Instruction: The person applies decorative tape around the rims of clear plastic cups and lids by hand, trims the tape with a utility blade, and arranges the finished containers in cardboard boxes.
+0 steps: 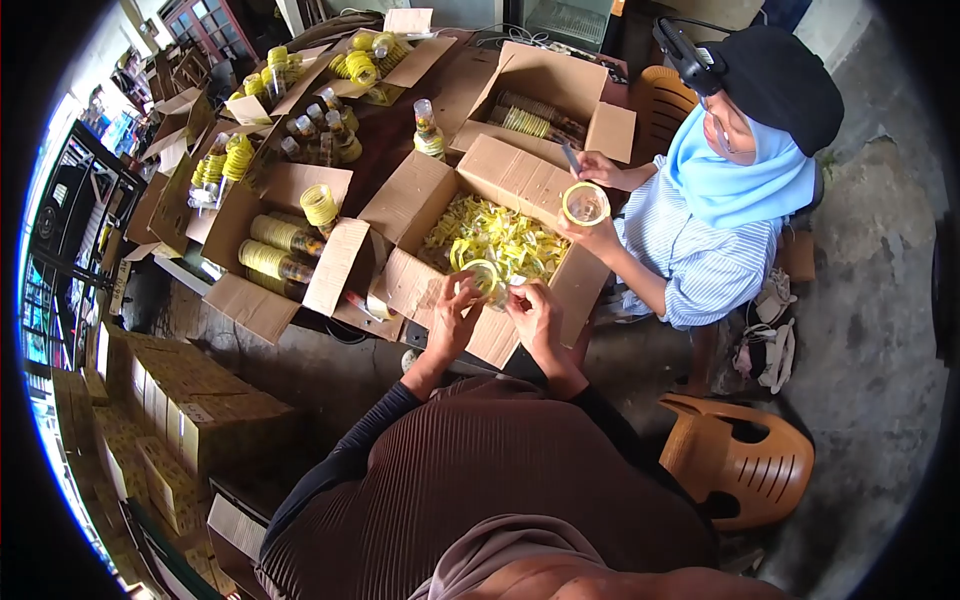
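Just over the near flap of an open cardboard box, a clear plastic cup (pixel 484 279) with a yellow rim sits between my two hands. My left hand (pixel 456 308) is closed, its fingertips gripping the cup's left side at the rim. On the other side my right hand (pixel 537 313) is also closed, thumb and fingers pinching the cup's right side. Beyond the cup, the cardboard box (pixel 412 190) holds a heap of yellow strips (pixel 515 235).
At right, a co-worker (pixel 700 220) holds another yellow-rimmed cup (pixel 585 204) and a pen-like tool (pixel 571 158). Boxes of stacked cups (pixel 270 258) stand at left, more (pixel 530 118) at the back. An orange chair (pixel 745 465) is near my right side.
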`<state>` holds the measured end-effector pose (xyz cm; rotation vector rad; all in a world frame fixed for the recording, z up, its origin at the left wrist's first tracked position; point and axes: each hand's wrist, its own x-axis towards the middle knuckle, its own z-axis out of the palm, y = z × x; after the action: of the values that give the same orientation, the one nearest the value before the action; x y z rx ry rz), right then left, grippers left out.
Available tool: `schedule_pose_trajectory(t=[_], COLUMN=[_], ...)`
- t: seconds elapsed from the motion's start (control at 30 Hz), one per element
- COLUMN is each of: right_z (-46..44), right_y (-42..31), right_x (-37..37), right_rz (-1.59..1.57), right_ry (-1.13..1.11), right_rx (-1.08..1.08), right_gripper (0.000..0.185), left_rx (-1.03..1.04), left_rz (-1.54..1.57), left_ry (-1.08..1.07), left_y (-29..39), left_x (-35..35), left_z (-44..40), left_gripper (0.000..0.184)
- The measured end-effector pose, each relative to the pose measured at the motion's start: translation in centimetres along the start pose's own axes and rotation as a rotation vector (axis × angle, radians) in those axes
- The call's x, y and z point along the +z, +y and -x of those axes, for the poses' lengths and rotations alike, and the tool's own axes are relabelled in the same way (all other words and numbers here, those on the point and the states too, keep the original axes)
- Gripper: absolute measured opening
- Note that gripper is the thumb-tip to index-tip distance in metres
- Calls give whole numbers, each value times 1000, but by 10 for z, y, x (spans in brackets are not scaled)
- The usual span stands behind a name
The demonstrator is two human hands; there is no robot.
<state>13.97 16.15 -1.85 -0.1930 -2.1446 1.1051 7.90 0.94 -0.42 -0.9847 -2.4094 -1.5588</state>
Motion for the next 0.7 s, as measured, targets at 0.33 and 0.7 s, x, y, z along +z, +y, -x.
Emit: schedule_pose_trajectory(t=[0.33, 0.7], right_z=[3, 3], right_y=[2, -5], right_x=[7, 34], right_rz=[79, -45], right_ry=[-25, -137], right_rx=[62, 221], right_gripper=[14, 7], left_rx=[14, -104], left_rz=[-24, 126], left_ry=[44, 29], left_y=[-1, -16], left_x=[-17, -56], left_z=[11, 3], left_gripper=[18, 72])
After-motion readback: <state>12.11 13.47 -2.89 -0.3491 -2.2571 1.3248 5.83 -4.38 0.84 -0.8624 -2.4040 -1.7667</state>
